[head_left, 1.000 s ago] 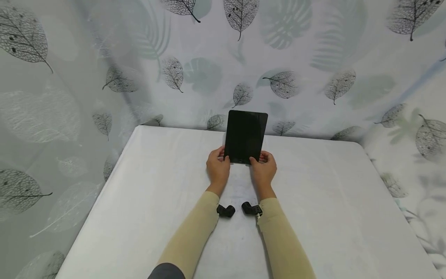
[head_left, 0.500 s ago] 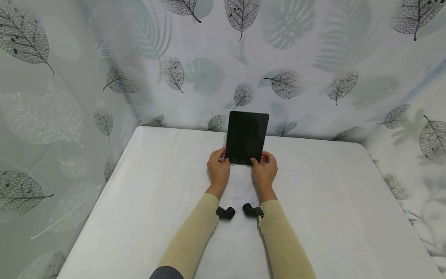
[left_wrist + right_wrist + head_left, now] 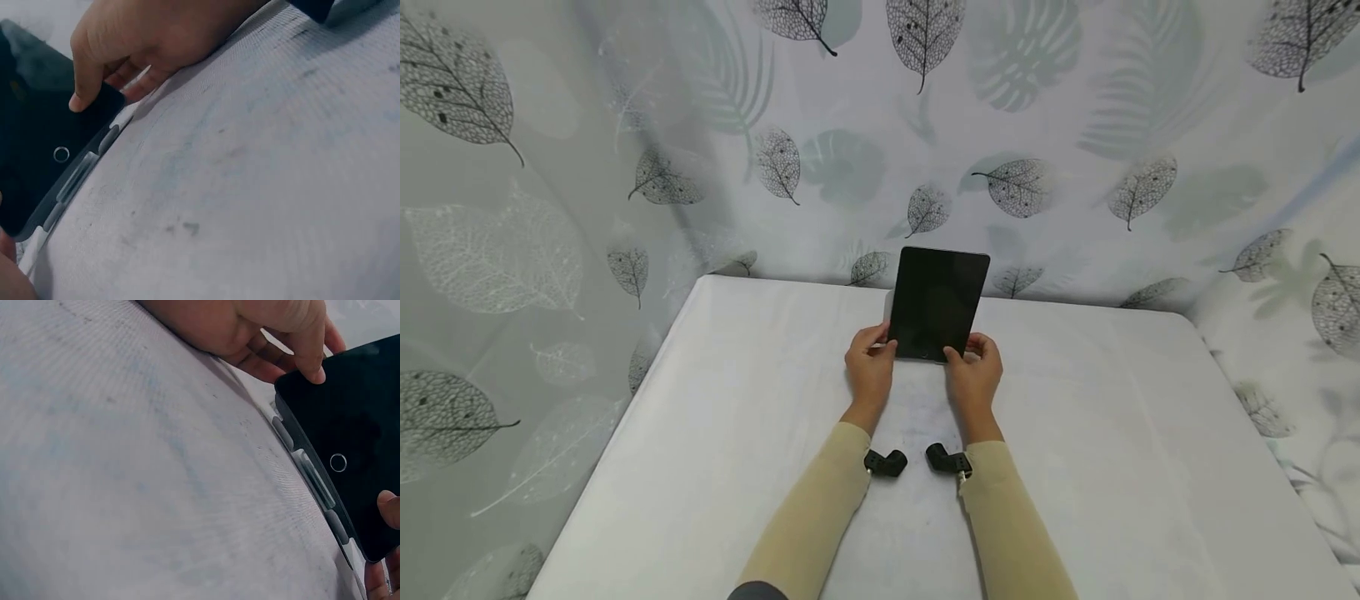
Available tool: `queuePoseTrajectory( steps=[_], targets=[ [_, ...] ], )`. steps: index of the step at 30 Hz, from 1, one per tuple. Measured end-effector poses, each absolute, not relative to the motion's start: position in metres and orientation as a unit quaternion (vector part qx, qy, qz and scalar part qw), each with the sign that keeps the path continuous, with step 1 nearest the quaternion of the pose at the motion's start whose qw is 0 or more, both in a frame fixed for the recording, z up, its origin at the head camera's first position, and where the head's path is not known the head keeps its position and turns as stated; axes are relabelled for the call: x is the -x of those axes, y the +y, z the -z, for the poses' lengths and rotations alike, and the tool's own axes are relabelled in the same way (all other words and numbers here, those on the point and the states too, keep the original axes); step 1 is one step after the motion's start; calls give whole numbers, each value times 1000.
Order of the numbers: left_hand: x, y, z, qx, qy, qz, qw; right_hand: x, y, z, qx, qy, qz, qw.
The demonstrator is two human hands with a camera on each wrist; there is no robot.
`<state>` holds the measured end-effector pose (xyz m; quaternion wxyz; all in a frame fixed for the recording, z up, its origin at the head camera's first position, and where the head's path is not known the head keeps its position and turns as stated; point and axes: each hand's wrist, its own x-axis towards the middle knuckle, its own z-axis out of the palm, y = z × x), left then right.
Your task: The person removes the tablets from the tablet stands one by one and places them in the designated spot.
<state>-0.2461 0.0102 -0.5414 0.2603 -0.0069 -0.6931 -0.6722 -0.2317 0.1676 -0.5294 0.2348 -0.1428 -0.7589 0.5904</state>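
A black tablet [image 3: 937, 304] leans back, screen toward me, near the far side of the table. My left hand [image 3: 870, 371] pinches its lower left corner, thumb on the front and fingers behind. On the lower right corner my right hand [image 3: 976, 379] has the same grip. In the right wrist view a ring-shaped home button [image 3: 338, 463] shows on the screen. Along the bottom edge runs a stand's lip [image 3: 317, 478] with grey pads and a clear middle piece, close against the tablet. Most of the stand is hidden behind the tablet.
The white-covered table [image 3: 760, 375] has its far edge just behind the tablet. Leaf-patterned curtains [image 3: 842, 217] enclose the back and both sides. Black wrist cameras [image 3: 886, 463] sit on the inner wrists.
The tablet has shifted slightly toward me and to the right, with a little more slant. Its bottom edge now covers the stand's small tabs seen earlier; both hands keep their grip.
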Motion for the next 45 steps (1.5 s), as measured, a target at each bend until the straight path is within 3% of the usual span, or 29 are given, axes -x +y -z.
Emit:
queuePoseTrajectory(
  steps=[13,27,38,45],
  targets=[
    [242,17,511,38,-627,758,177,223,191,506,119,-706,-657,236],
    [241,74,468,80,-646,749,122,206,255,471,159,-607,-737,250],
    [213,104,485,146,-688,711,17,191,302,467,233,-549,-774,214],
    [204,108,507,152,-727,670,-1,187,313,480,280,-584,-744,165]
  ],
)
